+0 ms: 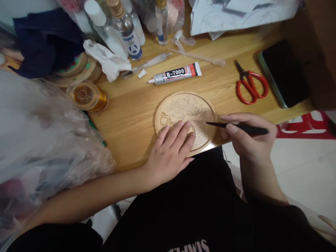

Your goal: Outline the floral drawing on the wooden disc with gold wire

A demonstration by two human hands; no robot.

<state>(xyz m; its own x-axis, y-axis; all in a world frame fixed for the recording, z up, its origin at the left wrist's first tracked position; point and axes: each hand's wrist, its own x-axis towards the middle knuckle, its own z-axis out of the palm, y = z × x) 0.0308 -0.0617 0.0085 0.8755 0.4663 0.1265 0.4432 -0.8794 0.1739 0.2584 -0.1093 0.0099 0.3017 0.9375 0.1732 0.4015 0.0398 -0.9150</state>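
A round wooden plate (168,99) with a raised rim lies at the table's front edge, bearing pencil line drawings. Gold wire outlines (165,119) follow part of the drawing on its left side. My left hand (170,154) rests flat on the lower part of the plate, fingers stretched out, covering some of the drawing. Between the thumb and fingers of my right hand (252,138) are black tweezers (236,127). Their tip points left over the plate's right half; whether it touches the surface I cannot tell.
Behind the plate lie a B-7000 glue tube (175,74), its white cap (142,73) and a clear pen (154,61). Red-handled pliers (252,85) and a phone (285,73) are at right. A gold wire spool (88,96), glass bottle (128,35) and plastic bag (47,129) stand left.
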